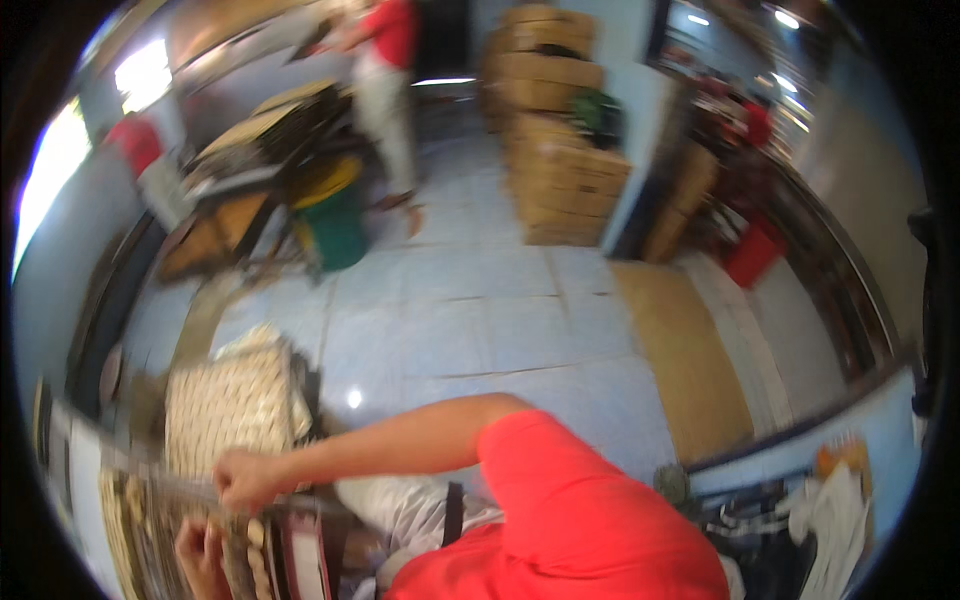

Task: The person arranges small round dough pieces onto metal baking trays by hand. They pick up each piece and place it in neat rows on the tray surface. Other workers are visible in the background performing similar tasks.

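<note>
At the lower left, my right hand (pixel 251 480) is curled over a row of upright, thin-edged pieces (pixel 157 521), at the end of my outstretched arm. My left hand (pixel 201 551) lies just below it with bent fingers, over the same row. Whether either hand grips something is too blurred to tell. A dark red-edged, white-faced flat item (pixel 306 555) stands to the right of the hands. Directly beyond them is a stack of cream woven-textured sheets (pixel 229 409).
A person in a red shirt (pixel 390 90) stands near a green bin (pixel 337 225) and a loaded table; another person (pixel 142 150) is at the far left. Cardboard boxes (pixel 570 180) are stacked against the wall. Brown matting (pixel 682 360) lies across the doorway. Cloths (pixel 836 517) hang at the lower right.
</note>
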`<state>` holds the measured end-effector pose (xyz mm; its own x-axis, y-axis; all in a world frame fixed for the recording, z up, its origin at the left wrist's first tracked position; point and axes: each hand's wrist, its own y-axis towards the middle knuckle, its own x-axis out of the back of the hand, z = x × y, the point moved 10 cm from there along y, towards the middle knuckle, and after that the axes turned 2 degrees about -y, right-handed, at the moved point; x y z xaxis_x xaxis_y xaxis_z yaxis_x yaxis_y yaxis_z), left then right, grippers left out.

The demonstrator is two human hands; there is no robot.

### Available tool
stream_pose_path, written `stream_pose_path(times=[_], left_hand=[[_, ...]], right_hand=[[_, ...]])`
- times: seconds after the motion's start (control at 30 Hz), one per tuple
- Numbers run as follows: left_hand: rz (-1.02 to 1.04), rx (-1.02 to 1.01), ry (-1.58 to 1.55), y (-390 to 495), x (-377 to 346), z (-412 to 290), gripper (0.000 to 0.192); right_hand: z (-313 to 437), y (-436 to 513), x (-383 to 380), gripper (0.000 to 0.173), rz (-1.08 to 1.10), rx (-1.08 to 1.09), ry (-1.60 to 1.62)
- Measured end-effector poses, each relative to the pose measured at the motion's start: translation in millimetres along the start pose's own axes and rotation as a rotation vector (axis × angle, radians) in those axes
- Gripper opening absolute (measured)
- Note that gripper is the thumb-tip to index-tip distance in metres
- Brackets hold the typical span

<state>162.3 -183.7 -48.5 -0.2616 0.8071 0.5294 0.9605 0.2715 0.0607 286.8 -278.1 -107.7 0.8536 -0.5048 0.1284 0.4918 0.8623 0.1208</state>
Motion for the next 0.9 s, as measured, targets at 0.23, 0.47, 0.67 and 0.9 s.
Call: stream_pose_path(times=[0.23,0.47,0.67,0.9], left_hand=[[-0.262,-0.039,0.244,-72.8,85.0,54.4,0.021],[-0.397,0.163,0.260,-123.3,117.8,81.9,0.021],[-0.307,0.162,0.450,-110.7,80.3,73.4,0.025],[-0.337,0.113,0.123,-92.4,80.1,64.0,0.023]], right_hand=[[25.0,-0.7,-3.3,0.025,0.112,0.099,-0.432],[35.7,15.5,-100.6,0.017,0.510,-0.052,-0.401],[45.1,24.5,-148.2,0.013,0.416,0.367,-0.763],[17.1,24.0,-120.6,0.031,0.370,-0.243,0.241]])
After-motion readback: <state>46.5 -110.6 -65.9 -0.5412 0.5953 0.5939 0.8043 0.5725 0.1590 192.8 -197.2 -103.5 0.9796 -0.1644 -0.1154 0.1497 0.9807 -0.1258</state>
